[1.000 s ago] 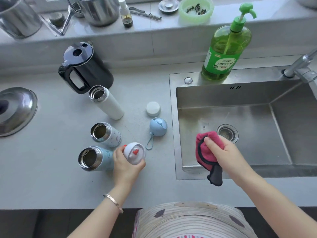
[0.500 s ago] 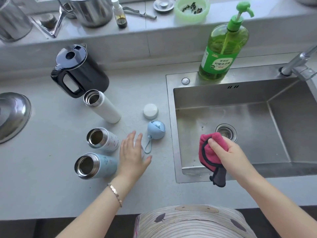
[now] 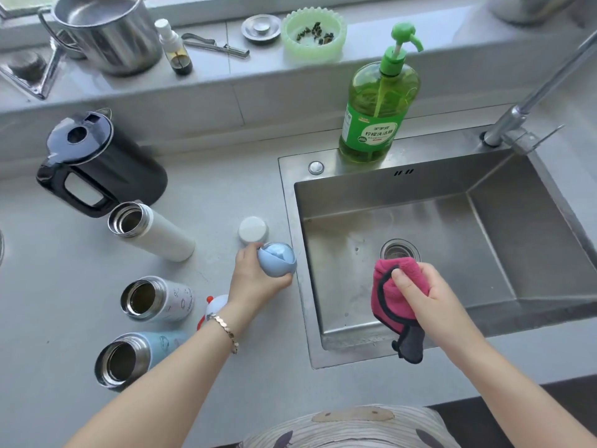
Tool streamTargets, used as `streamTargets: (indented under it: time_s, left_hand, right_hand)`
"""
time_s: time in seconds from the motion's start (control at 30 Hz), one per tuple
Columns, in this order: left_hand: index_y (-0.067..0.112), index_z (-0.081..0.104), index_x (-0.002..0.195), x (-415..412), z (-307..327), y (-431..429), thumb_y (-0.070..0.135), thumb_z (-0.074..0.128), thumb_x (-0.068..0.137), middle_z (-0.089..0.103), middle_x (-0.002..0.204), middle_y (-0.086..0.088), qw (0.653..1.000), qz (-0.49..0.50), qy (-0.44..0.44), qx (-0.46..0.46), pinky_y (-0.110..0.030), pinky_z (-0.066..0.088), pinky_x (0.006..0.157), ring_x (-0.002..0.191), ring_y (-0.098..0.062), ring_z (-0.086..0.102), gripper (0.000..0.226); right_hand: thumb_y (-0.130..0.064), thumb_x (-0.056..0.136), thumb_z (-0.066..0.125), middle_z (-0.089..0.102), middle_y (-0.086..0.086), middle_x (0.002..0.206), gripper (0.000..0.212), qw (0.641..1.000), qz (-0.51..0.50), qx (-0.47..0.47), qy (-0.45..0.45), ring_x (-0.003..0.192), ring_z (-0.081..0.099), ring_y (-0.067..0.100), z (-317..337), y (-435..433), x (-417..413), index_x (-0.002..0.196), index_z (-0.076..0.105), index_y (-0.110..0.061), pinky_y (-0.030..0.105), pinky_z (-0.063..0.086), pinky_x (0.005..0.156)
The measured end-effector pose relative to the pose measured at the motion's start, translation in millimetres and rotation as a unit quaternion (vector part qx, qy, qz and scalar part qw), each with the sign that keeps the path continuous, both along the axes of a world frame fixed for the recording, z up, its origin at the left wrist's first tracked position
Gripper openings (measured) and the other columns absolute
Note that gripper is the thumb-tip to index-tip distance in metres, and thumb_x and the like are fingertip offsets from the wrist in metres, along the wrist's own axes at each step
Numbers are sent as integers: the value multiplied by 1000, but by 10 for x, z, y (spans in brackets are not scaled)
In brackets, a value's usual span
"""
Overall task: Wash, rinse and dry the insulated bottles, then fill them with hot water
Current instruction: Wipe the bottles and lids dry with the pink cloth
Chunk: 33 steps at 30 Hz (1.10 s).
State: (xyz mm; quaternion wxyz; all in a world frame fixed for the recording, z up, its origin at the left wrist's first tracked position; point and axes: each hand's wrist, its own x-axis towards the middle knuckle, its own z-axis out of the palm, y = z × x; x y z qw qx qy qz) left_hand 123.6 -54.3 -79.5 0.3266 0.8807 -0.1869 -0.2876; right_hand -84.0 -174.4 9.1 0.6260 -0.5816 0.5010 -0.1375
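Observation:
Three open insulated bottles stand on the grey counter: a tall white bottle (image 3: 151, 232), a short white patterned bottle (image 3: 158, 298) and a light blue bottle (image 3: 135, 357). My left hand (image 3: 255, 281) grips the round blue lid (image 3: 279, 258) just left of the sink. A white lid with red parts (image 3: 214, 307) lies partly hidden behind my left wrist. A small white cap (image 3: 253, 229) sits beyond the blue lid. My right hand (image 3: 429, 302) holds a pink cloth (image 3: 392, 292) over the front of the steel sink (image 3: 452, 195).
A black kettle (image 3: 100, 166) stands at the back left of the counter. A green dish soap bottle (image 3: 376, 108) is on the sink's rear rim, the tap (image 3: 523, 108) at the right. The sill carries a steel pot (image 3: 106, 30), a small spray bottle (image 3: 176, 48) and a green bowl (image 3: 313, 33).
My left hand set the white-and-red lid down by the short bottles, then reached right and took hold of the blue lid. My right hand stays over the sink with the cloth.

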Motion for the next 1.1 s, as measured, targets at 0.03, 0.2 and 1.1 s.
streamTargets:
  time_s: [0.03,0.2,1.1]
  left_hand:
    - [19,50,118,-53,123,-20,28,82,61,47,115,0,999,13,34,-35,-26,48,85,102,-16,55,66]
    - [35,50,103,-267,807,-38,35,74,50,62,108,8,967,25,216,-133,-17,46,71,93,-5,61,59]
    - [32,57,116,-964,1081,-315,18,81,49,57,100,16,935,-233,-52,-262,-7,42,85,95,7,54,72]
  right_hand:
    - [-20,92,53,63,-4,86,4,1000,-3,-4,-3,77,59,6,10,-15,-9,89,53,-23,3,44,60]
    - [-20,93,50,70,-13,85,10,997,1,-52,-53,85,63,0,175,-81,12,93,60,-21,6,46,73]
    - [-51,76,61,62,-9,104,42,979,116,-132,-101,95,60,7,218,49,-57,114,51,-38,18,48,81]
